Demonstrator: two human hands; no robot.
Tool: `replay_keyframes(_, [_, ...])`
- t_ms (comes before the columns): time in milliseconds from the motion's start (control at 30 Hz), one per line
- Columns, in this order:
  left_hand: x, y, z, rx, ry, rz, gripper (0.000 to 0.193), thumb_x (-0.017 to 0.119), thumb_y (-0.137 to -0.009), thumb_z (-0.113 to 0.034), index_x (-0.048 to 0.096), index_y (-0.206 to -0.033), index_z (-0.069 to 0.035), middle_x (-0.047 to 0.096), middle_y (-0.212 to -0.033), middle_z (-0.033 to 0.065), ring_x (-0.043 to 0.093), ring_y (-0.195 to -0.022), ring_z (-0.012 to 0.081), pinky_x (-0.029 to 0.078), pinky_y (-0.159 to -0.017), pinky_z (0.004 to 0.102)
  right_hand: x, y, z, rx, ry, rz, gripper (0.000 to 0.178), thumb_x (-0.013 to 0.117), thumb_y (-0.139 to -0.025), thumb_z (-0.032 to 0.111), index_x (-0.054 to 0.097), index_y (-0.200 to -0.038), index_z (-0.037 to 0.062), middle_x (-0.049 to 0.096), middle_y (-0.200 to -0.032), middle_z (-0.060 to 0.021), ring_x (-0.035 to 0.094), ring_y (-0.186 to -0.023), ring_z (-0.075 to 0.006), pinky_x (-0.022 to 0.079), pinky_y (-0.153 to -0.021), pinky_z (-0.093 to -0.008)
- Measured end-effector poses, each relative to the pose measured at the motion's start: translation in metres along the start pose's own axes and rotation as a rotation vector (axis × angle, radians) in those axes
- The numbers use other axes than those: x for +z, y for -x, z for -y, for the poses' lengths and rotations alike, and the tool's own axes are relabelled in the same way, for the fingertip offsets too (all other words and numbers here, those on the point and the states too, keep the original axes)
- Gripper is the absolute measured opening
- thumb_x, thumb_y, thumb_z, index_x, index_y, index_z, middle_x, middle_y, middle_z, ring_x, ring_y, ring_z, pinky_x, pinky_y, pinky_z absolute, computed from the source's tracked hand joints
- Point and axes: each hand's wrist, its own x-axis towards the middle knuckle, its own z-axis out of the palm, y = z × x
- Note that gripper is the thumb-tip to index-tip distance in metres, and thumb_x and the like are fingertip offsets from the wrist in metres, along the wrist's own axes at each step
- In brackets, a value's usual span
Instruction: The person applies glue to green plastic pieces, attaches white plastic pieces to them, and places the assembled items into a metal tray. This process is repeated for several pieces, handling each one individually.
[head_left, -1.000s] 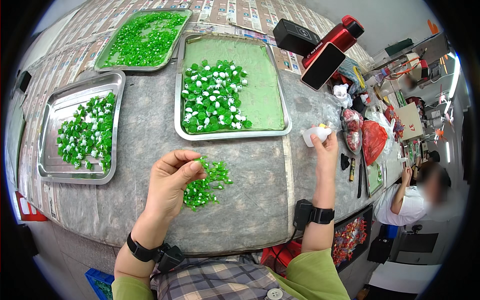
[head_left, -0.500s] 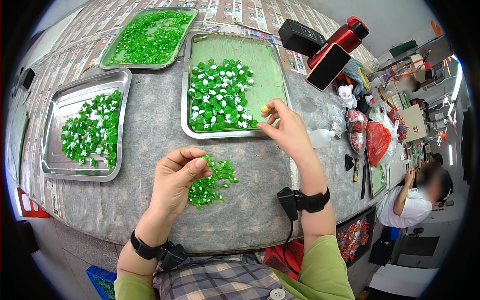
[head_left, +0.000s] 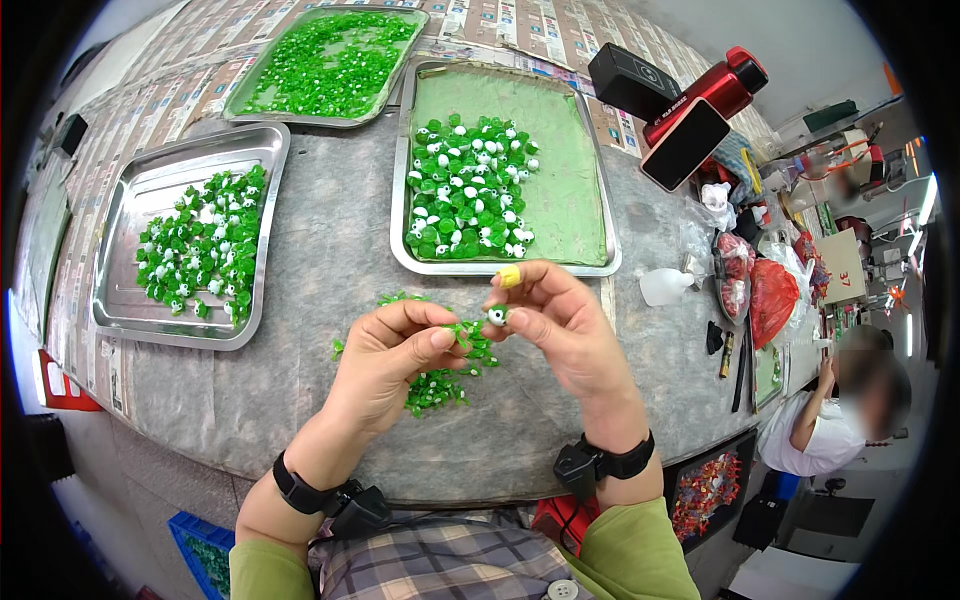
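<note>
Between thumb and forefinger of my left hand (head_left: 388, 365) is a small green plastic piece (head_left: 464, 334), partly covered by the fingertips. My right hand (head_left: 568, 335), with yellow tape (head_left: 510, 276) on one finger, pinches a small round eye bead (head_left: 497, 316), white with a dark dot. The two parts are close together over the table; whether they touch I cannot tell. Below lies a loose pile of small green pieces (head_left: 437, 393), some with white spots. Beyond my hands, a metal tray (head_left: 610, 262) lined in green holds many round green-and-white beads (head_left: 470, 185).
At the left stands a metal tray (head_left: 118, 290) of green-and-white pieces; a third tray (head_left: 240, 108) at the back holds small green ones. A phone (head_left: 686, 144) leans by a red bottle (head_left: 707, 97) and black box (head_left: 632, 80). A white bottle (head_left: 665, 287) is right; another person (head_left: 800, 430) sits farther right.
My right hand has come from the lined tray's near edge toward my left hand, now with an eye bead in its fingers. The left hand has shifted slightly right, still pinching. The view has moved a little.
</note>
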Motion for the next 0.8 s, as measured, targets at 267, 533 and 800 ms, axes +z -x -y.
replay_keyframes(267, [0.003,-0.002,0.001,0.025,0.019,-0.017,0.014,0.056,-0.076,-0.008,0.054,-0.088,-0.001,0.058,-0.082,0.0074,0.057,-0.072,0.014,0.048,-0.066,0.0249,0.013,0.005,-0.023,0.041,-0.18,-0.11,0.021,0.055,-0.076,0.004,0.052,-0.097,0.0014,0.055,-0.091,-0.004,0.051,-0.084,-0.0096,0.041,-0.074,-0.0214])
replay_keyframes(533, [0.003,0.0,0.002,0.069,-0.031,-0.024,0.014,0.057,-0.075,-0.006,0.055,-0.087,-0.001,0.058,-0.08,0.007,0.057,-0.072,0.0131,0.047,-0.066,0.0234,0.01,0.007,-0.026,0.089,-0.18,-0.156,0.019,0.058,-0.073,0.003,0.056,-0.092,-0.0001,0.059,-0.085,-0.0063,0.055,-0.076,-0.01,0.044,-0.068,-0.0211])
replay_keyframes(800, [0.005,0.001,0.002,0.191,-0.292,0.038,0.012,0.057,-0.073,0.001,0.057,-0.085,0.001,0.057,-0.08,0.0039,0.054,-0.074,0.0082,0.043,-0.067,0.0196,0.004,0.008,-0.021,0.131,-0.156,-0.105,0.019,0.059,-0.073,0.003,0.056,-0.091,-0.0008,0.059,-0.084,-0.0066,0.056,-0.075,-0.0107,0.045,-0.068,-0.0219])
